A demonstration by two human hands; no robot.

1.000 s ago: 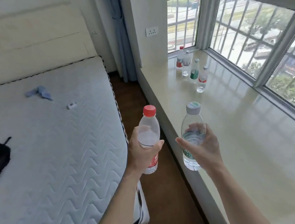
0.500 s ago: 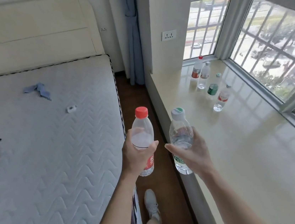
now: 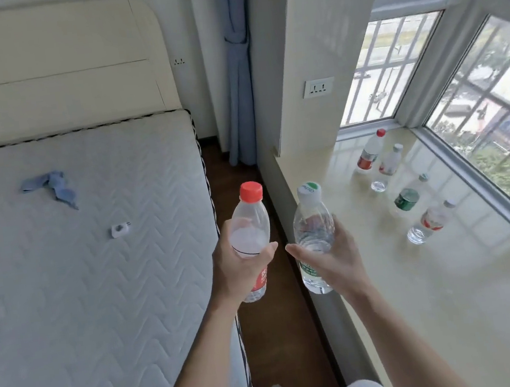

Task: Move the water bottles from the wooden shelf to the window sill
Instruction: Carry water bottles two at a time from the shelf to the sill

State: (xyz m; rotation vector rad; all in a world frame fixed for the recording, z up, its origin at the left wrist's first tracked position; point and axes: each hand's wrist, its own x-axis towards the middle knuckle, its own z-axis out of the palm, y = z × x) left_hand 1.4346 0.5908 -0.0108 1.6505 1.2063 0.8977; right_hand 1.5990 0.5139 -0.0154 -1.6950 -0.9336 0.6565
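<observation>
Left hand (image 3: 241, 272) grips the red-capped bottle (image 3: 249, 223), right hand (image 3: 335, 257) the green-topped bottle (image 3: 311, 221); both have neared the window sill (image 3: 421, 301) at right; placing looks next.

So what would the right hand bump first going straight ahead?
Probably nothing near: the right hand points along the window sill toward the blue curtain, though depth is unclear. The standing bottles are off right.

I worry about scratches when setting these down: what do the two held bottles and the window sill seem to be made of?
The held red-capped bottle looks like thin clear plastic: see-through wall, printed red label. The held white-capped bottle looks likewise: you see straight through its upper body. The window sill is probably polished stone or glossy cream laminate; it shows mirror-like reflections.
</observation>
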